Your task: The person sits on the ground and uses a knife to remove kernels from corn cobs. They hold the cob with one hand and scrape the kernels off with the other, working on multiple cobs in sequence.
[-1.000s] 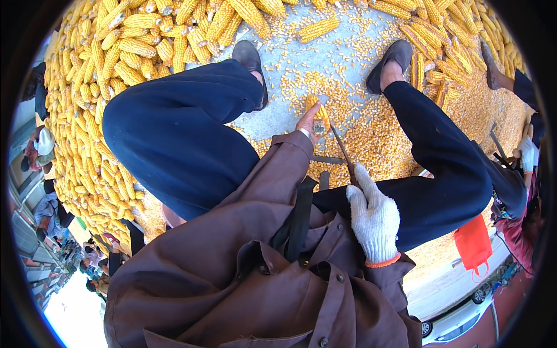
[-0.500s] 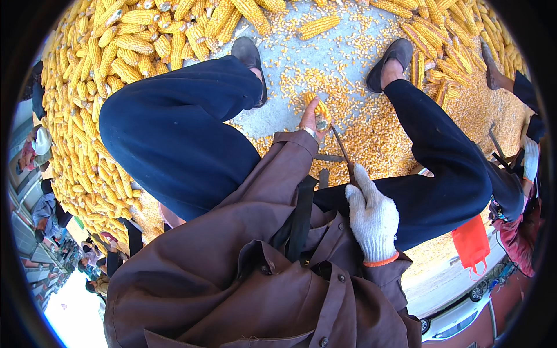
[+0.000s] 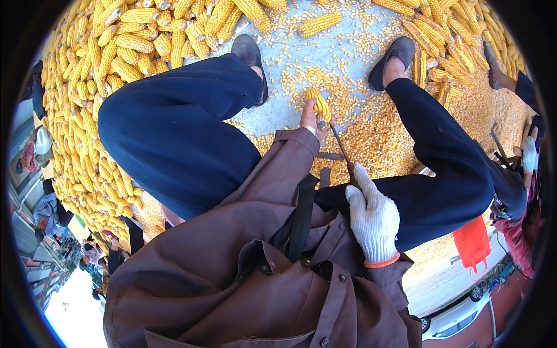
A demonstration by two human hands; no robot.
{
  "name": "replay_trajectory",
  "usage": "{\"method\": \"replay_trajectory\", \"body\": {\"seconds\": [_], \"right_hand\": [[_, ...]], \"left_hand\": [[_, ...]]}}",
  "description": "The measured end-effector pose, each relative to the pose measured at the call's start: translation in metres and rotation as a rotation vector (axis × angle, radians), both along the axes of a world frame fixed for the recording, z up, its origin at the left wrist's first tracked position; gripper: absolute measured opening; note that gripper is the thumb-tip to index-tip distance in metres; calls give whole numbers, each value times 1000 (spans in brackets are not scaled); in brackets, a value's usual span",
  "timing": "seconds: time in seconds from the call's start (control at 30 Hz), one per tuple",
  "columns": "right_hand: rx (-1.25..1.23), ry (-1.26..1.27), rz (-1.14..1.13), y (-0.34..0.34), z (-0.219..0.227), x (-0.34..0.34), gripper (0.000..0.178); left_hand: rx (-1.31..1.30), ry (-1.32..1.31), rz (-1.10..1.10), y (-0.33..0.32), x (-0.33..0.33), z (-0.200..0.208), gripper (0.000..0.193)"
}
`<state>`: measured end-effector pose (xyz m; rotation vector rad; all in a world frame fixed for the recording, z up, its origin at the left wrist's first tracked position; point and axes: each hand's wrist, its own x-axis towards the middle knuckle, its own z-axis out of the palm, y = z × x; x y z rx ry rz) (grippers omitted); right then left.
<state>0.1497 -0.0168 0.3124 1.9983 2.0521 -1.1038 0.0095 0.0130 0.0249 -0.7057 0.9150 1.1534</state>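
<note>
Between my knees, my bare left hand [image 3: 308, 116] is closed round a yellow corn cob [image 3: 319, 104], whose butt end points back toward me. My right hand [image 3: 374, 221], in a white knitted glove with an orange cuff, grips a thin rod-like metal tool [image 3: 341, 144]. The tool's far tip meets the cob's near end beside my left fingers. Its handle is mostly hidden in the glove, so I cannot tell its exact kind. Loose corn kernels [image 3: 371, 142] lie on the ground below the cob and around my feet.
A large heap of corn cobs [image 3: 87, 116] rises on the left, with more cobs [image 3: 447, 43] at the far right. One cob [image 3: 320, 25] lies alone ahead. At the right are a red bag [image 3: 471, 243], a co-worker's gloved hand [image 3: 529, 153] and a white car [image 3: 458, 319].
The corn cob has turned a little in my left hand, and more of its yellow side shows. My gloved right hand and the tool have hardly moved.
</note>
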Motion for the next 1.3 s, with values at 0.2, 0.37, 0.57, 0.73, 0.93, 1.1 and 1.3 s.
{"method": "replay_trajectory", "body": {"seconds": [0.2, 0.37, 0.57, 0.73, 0.93, 1.1, 1.3], "right_hand": [[-12, 11, -12, -1, 3, 2, 39], [-6, 20, -9, 0, 2, 1, 39], [-16, 55, -51, 0, 0, 2, 38], [2, 114, -88, 2, -4, 3, 37], [-90, 226, -123, 14, -8, 5, 34], [-349, 239, -222, 32, -6, 17, 36], [-231, 274, -182, 26, -1, 15, 35]], "left_hand": [[95, -13, 10, -6, 9, -2, 47], [30, -27, 84, -5, 13, -1, 42], [33, -63, 28, -6, 6, -4, 45], [-2, -172, 31, -6, 1, -10, 51], [-7, -145, 33, -6, 0, -13, 52], [80, -38, 6, -8, 1, -18, 48], [5, -15, 63, -5, 7, -25, 46]]}}
